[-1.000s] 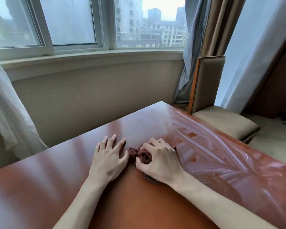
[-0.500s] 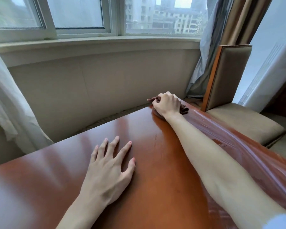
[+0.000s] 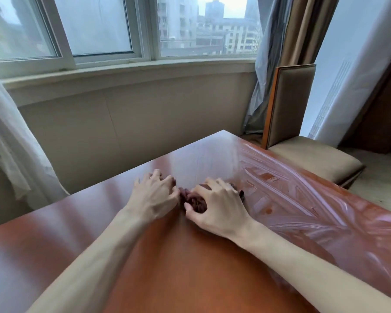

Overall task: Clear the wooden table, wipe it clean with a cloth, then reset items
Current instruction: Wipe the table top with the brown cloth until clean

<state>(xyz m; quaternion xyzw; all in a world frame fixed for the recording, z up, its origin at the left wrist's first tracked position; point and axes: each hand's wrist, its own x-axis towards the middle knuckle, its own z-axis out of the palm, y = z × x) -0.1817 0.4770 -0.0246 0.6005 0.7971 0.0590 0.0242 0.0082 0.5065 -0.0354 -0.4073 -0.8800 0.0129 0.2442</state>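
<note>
Your two forearms reach in from the bottom edge, both cut off by the frame before the elbow. They lie over the wooden table [image 3: 167,267], whose near part is smeared by motion blur.

Your right hand [image 3: 219,206] lies over a dark reddish-brown cloth [image 3: 195,201] bunched on the tabletop near the middle. Its fingers are curled over the wad and the thumb presses in at the near side, so the cloth is clamped under the palm. Most of the cloth is hidden by that hand; only crumpled folds show between your two hands, and a small dark bit shows past the knuckles.

Your left hand [image 3: 155,195] sits just beside the cloth, fingers bent and slightly spread, tips down. Whether they pinch the cloth's edge or only touch it cannot be told.

To the right of your right hand, wet streaks [image 3: 303,199] sweep across the tabletop toward the far corner.

Beyond the table's right edge stands a padded chair [image 3: 303,154], partly hidden by the table. Further back are the window [image 3: 145,30] and curtains [image 3: 298,30].
</note>
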